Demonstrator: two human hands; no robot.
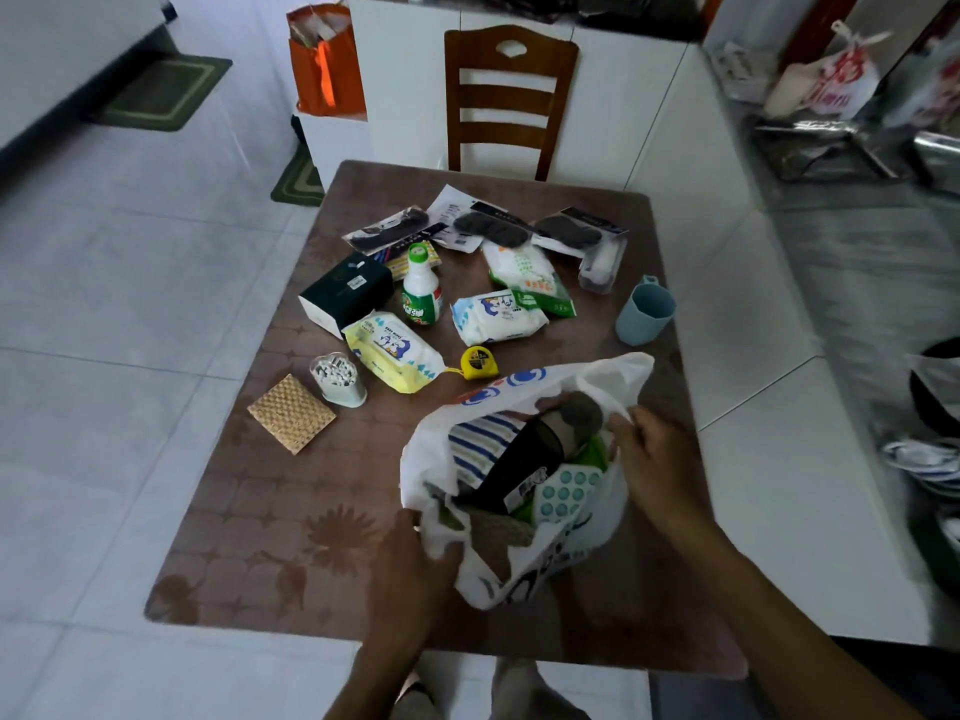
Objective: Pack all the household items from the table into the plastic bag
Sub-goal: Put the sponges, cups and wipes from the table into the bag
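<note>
Setting: white-tiled floor all round a brown patterned table, with a wooden chair at its far edge and an orange bag hanging beyond.
Plastic bag: white plastic bag with blue printing stands on the near right part of the table, mouth held wide open.
Left hand: left hand pinches the bag's near left rim, fingers closed on the plastic.
Right hand: right hand grips the bag's right rim, fingers folded over the edge.
Inside the bag: striped cloth, a dark cylindrical container, a pale item with teal dots and grey fabric, packed against each other.
Near row on table: woven square mat at left, just beside a cup of cotton swabs; yellow wipes pack next; yellow tape measure just beyond the bag's far rim.
Middle row: dark green box, green-capped bottle upright, white-and-blue wipes pack, green-and-white packet.
Right side: blue cup tilted near the table's right edge, with a clear case just beyond it.
Far row: several flat packets of dark items, overlapping.
</note>
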